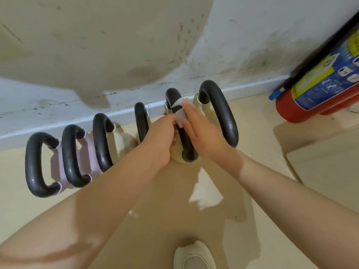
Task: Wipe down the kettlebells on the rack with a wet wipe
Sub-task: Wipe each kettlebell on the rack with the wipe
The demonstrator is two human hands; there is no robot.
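Several kettlebells with black handles stand in a row along the wall's base. A white wet wipe (179,111) is wrapped around the black handle of a cream kettlebell (177,159), second from the right. My right hand (202,131) presses the wipe against that handle from the right side. On the left side of the same handle, my left hand (162,138) pinches the wipe's lower edge. Two pink kettlebells (56,164) stand at the left end, and the largest cream one (219,111) at the right end.
A red fire extinguisher (318,90) lies tilted against the wall at right. The stained white wall and baseboard (58,123) run right behind the kettlebells. A light shoe (194,257) shows at the bottom on the beige floor.
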